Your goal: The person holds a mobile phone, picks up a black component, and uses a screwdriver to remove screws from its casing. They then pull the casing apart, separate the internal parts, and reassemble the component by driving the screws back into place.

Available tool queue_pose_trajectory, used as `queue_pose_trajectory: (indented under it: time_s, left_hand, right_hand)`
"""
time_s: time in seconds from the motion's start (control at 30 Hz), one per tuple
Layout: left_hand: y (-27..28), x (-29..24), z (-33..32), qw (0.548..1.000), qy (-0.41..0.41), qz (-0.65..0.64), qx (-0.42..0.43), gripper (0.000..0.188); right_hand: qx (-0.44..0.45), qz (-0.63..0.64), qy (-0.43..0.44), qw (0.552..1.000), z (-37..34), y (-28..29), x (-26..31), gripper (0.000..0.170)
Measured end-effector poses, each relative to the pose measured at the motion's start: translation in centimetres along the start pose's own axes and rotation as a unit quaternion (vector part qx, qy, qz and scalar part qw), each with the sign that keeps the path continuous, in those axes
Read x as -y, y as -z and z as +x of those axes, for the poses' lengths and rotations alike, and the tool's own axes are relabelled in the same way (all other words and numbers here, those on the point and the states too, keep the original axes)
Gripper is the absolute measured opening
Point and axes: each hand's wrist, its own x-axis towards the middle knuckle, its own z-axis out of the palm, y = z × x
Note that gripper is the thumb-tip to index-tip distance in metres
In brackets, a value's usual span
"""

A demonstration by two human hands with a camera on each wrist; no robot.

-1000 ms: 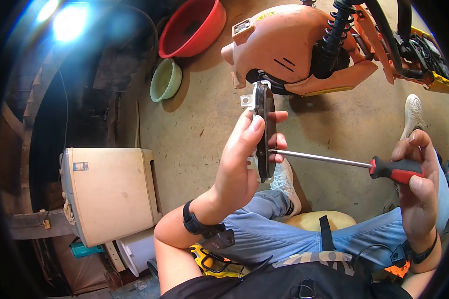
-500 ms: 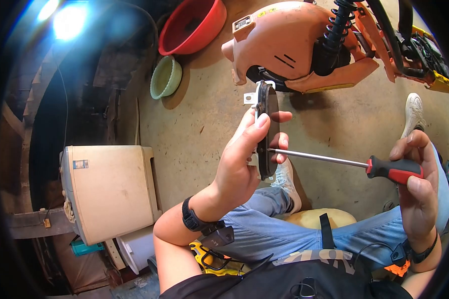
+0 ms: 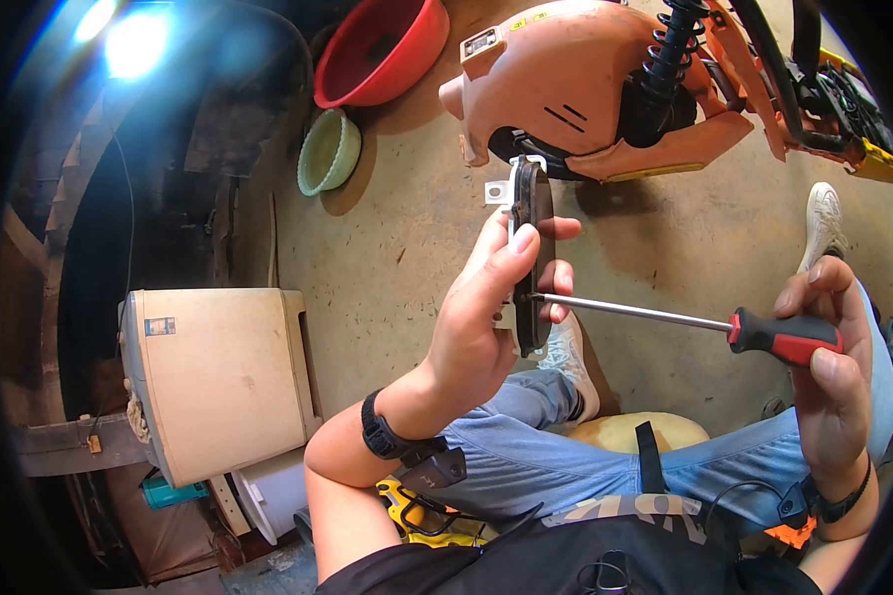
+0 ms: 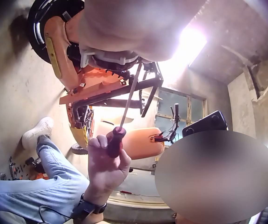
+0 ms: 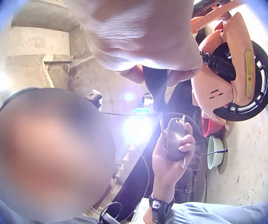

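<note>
My left hand (image 3: pixel 478 317) grips a dark oval part (image 3: pixel 533 258) with a white bracket at its edge, thumb on the near side and fingertips round the far side. In my right hand (image 3: pixel 829 367) a red-and-black screwdriver (image 3: pixel 786 337) is pinched by its handle. The screwdriver's shaft runs left, its tip touching the lower half of the oval part's edge. In the right wrist view, the oval part (image 5: pixel 175 139) shows its broad dark face in the left hand (image 5: pixel 165 163). The left wrist view shows the screwdriver (image 4: pixel 116 141) in the right hand (image 4: pixel 106 168).
An orange vehicle body (image 3: pixel 556 89) with a black spring stands beyond the hands. A red basin (image 3: pixel 382 55) and a pale green basin (image 3: pixel 329 154) sit on the floor (image 3: pixel 387 238). At left is a beige box (image 3: pixel 218 382); a yellow-and-black object (image 3: pixel 417 516) lies below my left forearm.
Over the last second both hands have shifted very slightly, the oval part moving a little right and up. Both grips look the same, and the screwdriver tip stays at the part.
</note>
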Motion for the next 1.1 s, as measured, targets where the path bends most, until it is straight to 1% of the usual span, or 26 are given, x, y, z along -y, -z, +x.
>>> queue_pose_trajectory:
  time_s: [0.07,0.13,0.5,0.6,0.67,0.7,0.77,0.8,0.87,0.9,0.97,1.0,1.03,1.1]
  left_hand:
    - [0.0,0.0,0.0,1.0,-0.003,0.002,-0.014,0.051]
    - [0.3,0.1,0.0,1.0,0.008,0.001,0.004,0.052]
    - [0.2,0.1,0.1,1.0,0.003,0.01,0.006,0.053]
    - [0.2,0.2,0.1,1.0,0.006,0.007,0.007,0.054]
    - [0.3,0.2,0.0,1.0,0.008,0.008,0.006,0.054]
    - [0.4,0.2,0.0,1.0,0.009,0.014,0.007,0.054]
    - [0.4,0.2,0.0,1.0,0.01,0.02,0.009,0.054]
    - [0.3,0.2,0.0,1.0,0.007,0.03,0.007,0.055]
    - [0.2,0.2,0.0,0.999,0.005,0.039,0.005,0.055]
    - [0.1,0.2,0.0,0.999,0.006,0.037,0.003,0.055]
    - [0.1,0.2,0.1,0.999,0.007,0.034,0.0,0.055]
    - [0.0,0.2,0.1,0.999,0.004,0.042,-0.005,0.055]
    - [0.0,0.1,0.1,0.999,0.001,0.051,-0.01,0.054]
    - [-0.2,0.2,0.1,0.999,0.001,0.042,-0.015,0.054]
  right_hand:
    - [0.006,0.003,-0.001,1.0,0.0,0.0,0.0,0.068]
    - [0.004,0.006,-0.006,1.0,0.0,-0.1,0.0,0.068]
    - [0.001,0.008,-0.013,1.0,0.0,-0.2,0.1,0.069]
    - [-0.002,0.001,0.0,1.0,0.0,-0.2,0.1,0.068]
    - [0.01,0.008,-0.036,0.999,0.0,-0.1,0.4,0.066]
    - [0.01,0.008,-0.036,0.999,0.1,-0.2,0.5,0.066]
    - [-0.015,0.057,-0.08,0.995,0.1,-0.3,0.6,0.063]
    - [-0.015,0.057,-0.08,0.995,0.2,-0.1,0.8,0.063]
    - [0.004,0.071,-0.124,0.99,0.1,0.4,1.4,0.068]
    - [0.004,0.071,-0.124,0.99,0.1,0.3,1.0,0.068]
    - [-0.003,-0.035,-0.003,0.999,0.0,-0.1,0.0,0.073]
    - [-0.008,-0.054,0.007,0.998,-0.1,0.2,0.0,0.078]
    - [-0.008,-0.054,0.007,0.998,-0.1,0.0,-0.2,0.078]
    - [-0.038,-0.039,0.084,0.995,0.0,-0.6,-1.0,0.07]
